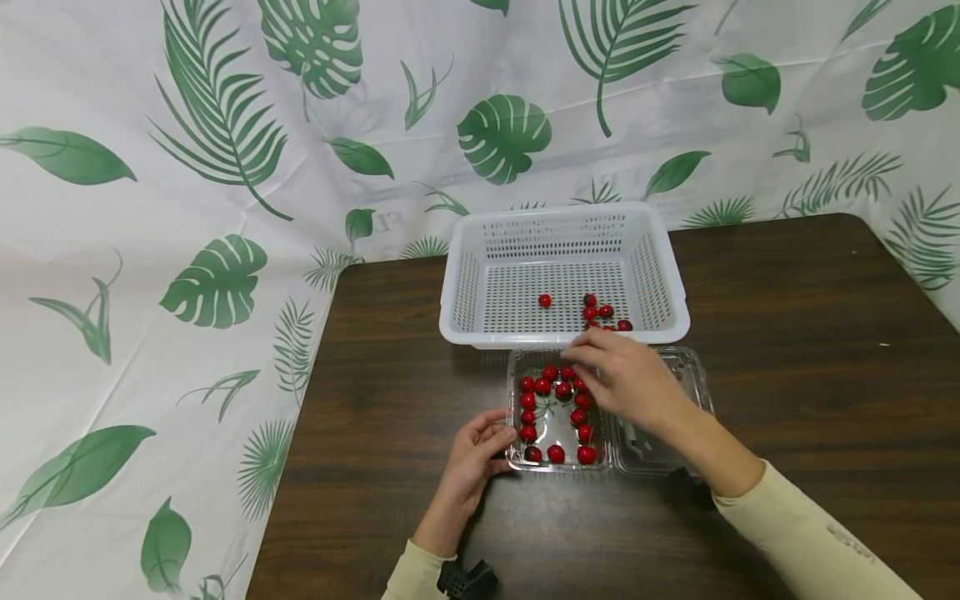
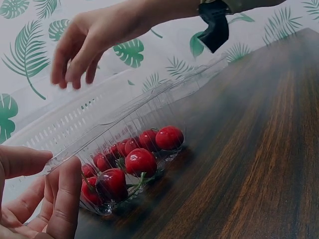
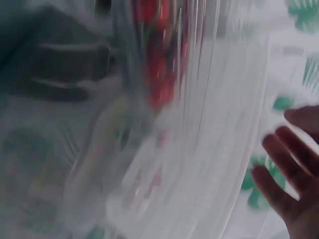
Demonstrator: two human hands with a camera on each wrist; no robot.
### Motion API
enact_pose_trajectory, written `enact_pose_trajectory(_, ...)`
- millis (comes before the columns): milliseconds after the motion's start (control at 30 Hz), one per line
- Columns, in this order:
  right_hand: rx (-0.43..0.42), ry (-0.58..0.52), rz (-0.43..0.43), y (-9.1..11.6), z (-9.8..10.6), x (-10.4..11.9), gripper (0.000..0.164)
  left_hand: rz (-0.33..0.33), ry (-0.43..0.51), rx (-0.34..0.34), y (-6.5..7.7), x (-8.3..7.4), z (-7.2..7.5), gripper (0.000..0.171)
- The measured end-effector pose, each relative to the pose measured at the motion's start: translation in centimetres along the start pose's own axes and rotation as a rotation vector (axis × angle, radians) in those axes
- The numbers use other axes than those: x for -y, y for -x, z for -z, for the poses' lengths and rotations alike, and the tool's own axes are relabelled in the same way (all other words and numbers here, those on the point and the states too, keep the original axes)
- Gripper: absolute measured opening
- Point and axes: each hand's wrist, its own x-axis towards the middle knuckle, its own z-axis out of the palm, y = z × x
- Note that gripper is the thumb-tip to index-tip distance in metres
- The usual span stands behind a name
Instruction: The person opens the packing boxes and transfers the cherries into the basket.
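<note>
A clear plastic clamshell box (image 1: pixel 555 429) lies on the table with its lid (image 1: pixel 651 446) folded out to the right. Red cherries (image 1: pixel 528 401) with green stems line its edges, leaving bare plastic in the middle. At the left rim, my left hand (image 1: pixel 476 454) pinches the box edge between thumb and fingers, plainest in the left wrist view. Above the box's back right corner hovers my right hand (image 1: pixel 626 379), fingers loosely bent. Nothing shows between the right fingers in either wrist view; the right wrist view is blurred.
Directly behind the box stands a white perforated plastic basket (image 1: pixel 495 338), with several cherries (image 1: pixel 590 313) mostly at its front right. Dark wood-grain table (image 1: pixel 375 400) surrounds both. A leaf-print cloth (image 1: pixel 405 108) hangs along the back and left.
</note>
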Motion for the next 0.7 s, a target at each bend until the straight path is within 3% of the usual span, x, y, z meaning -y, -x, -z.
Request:
enact_pose_trajectory(167, 0.293, -0.089, 0.119, 0.6, -2.8, 2.6, 0.023, 0.003, -0.017, 0.004, 0.0, -0.1, 0.0, 0.043)
enact_pose_trajectory(300, 0.422, -0.098, 0.131, 1.2, -4.8, 3.4, 0.022, 0.007, -0.023, 0.003, 0.1, -0.1, 0.0, 0.041)
enact_pose_trajectory(433, 0.456, -0.11, 0.128, 1.4, -5.9, 3.5, 0.02, 0.005, -0.018, 0.007, 0.2, -0.1, -0.1, 0.042)
enact_pose_trajectory(700, 0.425, -0.112, 0.134, 1.3, -6.6, 3.3, 0.016, 0.001, -0.025, 0.006, 0.1, -0.1, -0.1, 0.043)
